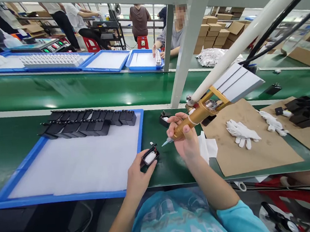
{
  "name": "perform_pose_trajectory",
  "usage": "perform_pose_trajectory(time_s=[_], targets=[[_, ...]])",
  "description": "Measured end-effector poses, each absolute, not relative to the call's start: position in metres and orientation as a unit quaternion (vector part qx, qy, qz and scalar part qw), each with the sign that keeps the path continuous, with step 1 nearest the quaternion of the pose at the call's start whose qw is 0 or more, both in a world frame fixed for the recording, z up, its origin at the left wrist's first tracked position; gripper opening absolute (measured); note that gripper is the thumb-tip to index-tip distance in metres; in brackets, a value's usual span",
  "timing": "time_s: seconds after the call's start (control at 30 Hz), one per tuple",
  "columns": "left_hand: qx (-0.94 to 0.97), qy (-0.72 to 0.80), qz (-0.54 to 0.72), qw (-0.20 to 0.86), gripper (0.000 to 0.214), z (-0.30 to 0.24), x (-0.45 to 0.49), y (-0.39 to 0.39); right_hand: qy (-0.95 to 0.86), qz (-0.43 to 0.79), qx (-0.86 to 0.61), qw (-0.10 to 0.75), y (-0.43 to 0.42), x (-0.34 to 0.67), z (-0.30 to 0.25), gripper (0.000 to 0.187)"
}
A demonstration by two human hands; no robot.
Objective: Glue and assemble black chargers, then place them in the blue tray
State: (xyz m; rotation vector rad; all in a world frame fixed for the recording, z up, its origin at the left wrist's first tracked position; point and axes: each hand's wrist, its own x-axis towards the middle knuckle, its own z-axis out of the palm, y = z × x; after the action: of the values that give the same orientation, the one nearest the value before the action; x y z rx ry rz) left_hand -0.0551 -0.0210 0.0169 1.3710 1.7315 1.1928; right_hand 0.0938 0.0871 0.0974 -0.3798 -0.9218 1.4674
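My left hand (pixel 138 175) grips a small black plastic case (pixel 150 156) by its sides, just above the green bench. The case is uncovered on top, showing a white part and thin reddish wires. Wrapped round a gold-coloured glue dispensing gun (pixel 196 116) is my right hand (pixel 185 136). The gun's pale blue tapered nozzle points down left, a short gap from the case. Behind my right hand, another black case (pixel 165 118) stands on the bench. White paper (pixel 207 148) lies beside my right wrist.
A blue-rimmed tray (pixel 141 132) on the left bears rows of black cases (pixel 93 127). To the right, white gloves (pixel 242 132) lie on cardboard (pixel 261 156), with more black cases (pixel 306 111) beyond. A white pole (pixel 234 30) slants overhead. Across the green conveyor (pixel 99 86), a person handles white parts.
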Motion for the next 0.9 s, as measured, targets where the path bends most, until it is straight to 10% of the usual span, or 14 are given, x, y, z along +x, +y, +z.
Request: perform_pose_trajectory(time_s=[0.9], targets=[[0.558,0.680,0.428,0.210,0.035,0.035,-0.046,-0.025,-0.384,0.651,-0.158,0.636,0.065,0.083,0.102,0.038]])
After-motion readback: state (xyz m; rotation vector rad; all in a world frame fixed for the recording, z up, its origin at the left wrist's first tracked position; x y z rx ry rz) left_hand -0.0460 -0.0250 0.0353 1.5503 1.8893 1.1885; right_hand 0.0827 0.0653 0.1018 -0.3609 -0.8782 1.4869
